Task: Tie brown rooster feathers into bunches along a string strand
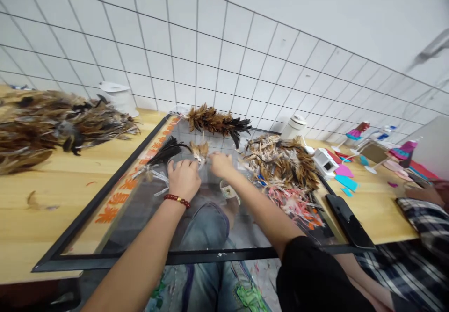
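A small bunch of brown feathers [199, 150] stands between my hands over a black-framed glass panel [122, 237]. My left hand [184, 178], with a red bead bracelet on the wrist, has its fingers bent together at the base of this bunch. Just right of it, my right hand [220, 164] is closed, its fingertips partly hidden; what they pinch is too small to make out. Long black feathers [167, 150] lie beyond my left hand, and pale strips [159, 178] lie to its left.
A brown-and-black feather garland [217, 121] lies at the panel's far edge. Brown feathers [284, 160] and pink strands [294, 204] cover its right side. A phone [349, 221] rests on the right edge. More feathers [63, 125] lie left; a person in a plaid sleeve [430, 218] sits right.
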### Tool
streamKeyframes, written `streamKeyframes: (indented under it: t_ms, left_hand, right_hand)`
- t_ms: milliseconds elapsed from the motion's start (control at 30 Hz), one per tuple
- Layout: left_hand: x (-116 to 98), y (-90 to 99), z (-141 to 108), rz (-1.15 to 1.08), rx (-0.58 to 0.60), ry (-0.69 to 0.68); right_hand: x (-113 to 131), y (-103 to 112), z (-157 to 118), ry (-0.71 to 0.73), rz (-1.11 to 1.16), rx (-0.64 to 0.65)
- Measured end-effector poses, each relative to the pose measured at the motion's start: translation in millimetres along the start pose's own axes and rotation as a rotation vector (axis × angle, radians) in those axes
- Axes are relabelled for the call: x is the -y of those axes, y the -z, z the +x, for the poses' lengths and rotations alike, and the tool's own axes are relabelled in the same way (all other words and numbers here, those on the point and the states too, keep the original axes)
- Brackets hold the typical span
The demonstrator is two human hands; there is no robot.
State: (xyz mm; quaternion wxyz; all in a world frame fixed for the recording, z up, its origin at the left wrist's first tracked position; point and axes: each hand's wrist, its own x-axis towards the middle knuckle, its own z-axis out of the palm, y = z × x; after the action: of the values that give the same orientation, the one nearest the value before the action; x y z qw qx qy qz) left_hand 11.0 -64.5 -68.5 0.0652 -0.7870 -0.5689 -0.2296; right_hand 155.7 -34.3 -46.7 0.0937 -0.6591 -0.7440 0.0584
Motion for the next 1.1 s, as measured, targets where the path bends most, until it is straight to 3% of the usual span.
streamKeyframes:
  t_ms: [67, 167, 333, 400, 567, 667, 767, 867, 967, 1100]
  left_hand:
    - [2.3, -2.2, -0.1, 0.029, 0.040, 0.025]
    - [4.0, -0.6, 0.3, 0.053, 0.060, 0.077]
    - [6.8, 8.4, 2.1, 0.017, -0.044, 0.103]
    - [13.4, 8.5, 3.2, 0.013, -0.041, 0.167]
    - [36.2, 6.1, 3.2, 0.087, 0.097, 0.368]
    - [46.8, 8.5, 6.2, 0.166, 0.129, 0.420]
    - [58.2, 12.8, 14.2, 0.213, 0.162, 0.432]
    - [69.3, 18.1, 20.9, 0.223, 0.187, 0.437]
    - [69.4, 21.9, 19.9, 0.221, 0.122, 0.387]
    - [37.4, 22.6, 14.0, 0.132, 0.049, 0.194]
  right_hand:
    - [4.0, -5.2, -1.7, 0.018, 0.030, -0.028]
    - [-10.0, -1.1, -3.4, -0.017, 0.128, -0.076]
    - [-31.7, 8.7, 1.9, -0.200, 0.267, -0.081]
    - [-21.1, 4.2, 10.5, -0.226, 0.269, -0.059]
    - [31.5, -14.3, 37.5, -0.214, 0.218, -0.025]
    - [56.2, -21.3, 54.5, -0.243, 0.230, -0.021]
    - [65.1, -24.4, 69.2, -0.260, 0.276, -0.030]
    - [55.6, -23.3, 76.1, -0.214, 0.406, -0.066]
    - [34.5, -21.1, 69.5, -0.192, 0.532, -0.150]
    - [13.3, -25.2, 40.3, -0.220, 0.771, -0.182]
